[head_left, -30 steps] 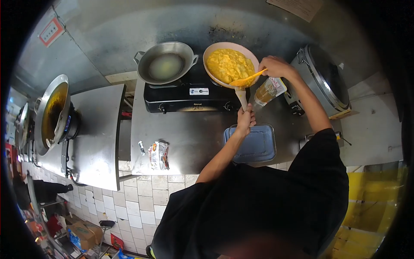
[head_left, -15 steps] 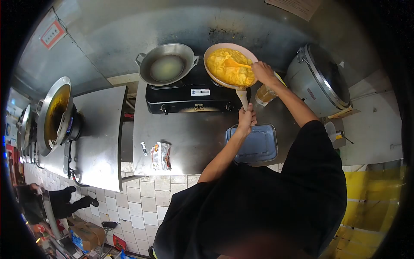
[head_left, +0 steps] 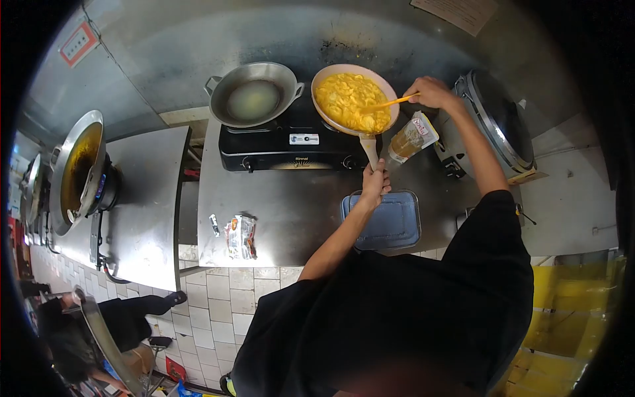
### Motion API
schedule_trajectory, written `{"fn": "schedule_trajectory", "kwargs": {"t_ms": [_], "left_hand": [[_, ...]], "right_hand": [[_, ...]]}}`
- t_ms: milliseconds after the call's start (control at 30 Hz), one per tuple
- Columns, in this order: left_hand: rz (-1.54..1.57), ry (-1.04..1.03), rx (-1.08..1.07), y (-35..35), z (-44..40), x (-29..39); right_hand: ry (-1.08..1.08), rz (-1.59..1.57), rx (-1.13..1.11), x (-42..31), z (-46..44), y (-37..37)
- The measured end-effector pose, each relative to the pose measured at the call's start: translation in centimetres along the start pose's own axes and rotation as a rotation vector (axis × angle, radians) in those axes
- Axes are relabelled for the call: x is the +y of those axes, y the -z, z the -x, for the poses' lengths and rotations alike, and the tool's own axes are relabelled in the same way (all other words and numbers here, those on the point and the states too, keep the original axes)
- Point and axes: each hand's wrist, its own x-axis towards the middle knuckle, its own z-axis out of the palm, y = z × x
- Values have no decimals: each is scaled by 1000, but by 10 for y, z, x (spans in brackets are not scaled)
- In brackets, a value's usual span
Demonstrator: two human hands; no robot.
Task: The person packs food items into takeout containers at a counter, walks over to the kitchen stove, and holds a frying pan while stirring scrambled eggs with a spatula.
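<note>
I've got the black stove [head_left: 264,149] on my feed, pale pan [head_left: 372,74] sitting on its right side, chunky yellow food [head_left: 347,92] inside. Right hand [head_left: 430,91] is curled closed around an orange spatula [head_left: 391,102] dipped in the food, left hand [head_left: 376,183] wrapped around the pan handle [head_left: 369,149].

A metal table [head_left: 291,205] carries a stove [head_left: 268,147], tray [head_left: 390,221], possibly wrappers [head_left: 241,237].

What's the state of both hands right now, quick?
Left hand: closed, holding the pan handle.
Right hand: closed, holding the orange spatula, its far end in the yellow food.
</note>
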Motion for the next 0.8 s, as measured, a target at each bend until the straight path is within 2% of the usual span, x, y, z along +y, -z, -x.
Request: {"fn": "schedule_trajectory", "kwargs": {"t_ms": [167,367,567,667,767,800], "left_hand": [[-13,-3,-16,-1,2,2],[7,-13,-22,1,-1,-2],[2,4,-10,-1,0,1],[13,13,-9,-3,1,3],[-2,27,9,-3,2,4],[-5,22,14,-3,0,4]], "right_hand": [[88,192,-308,-24,-12,5],[157,251,152,-19,-41,-68],[-203,-28,239,-7,-44,-71],[-321,34,168,-4,-45,-90],[-319,95,164,-27,-40,-116],[-255,40,91,-25,-42,-109]]}}
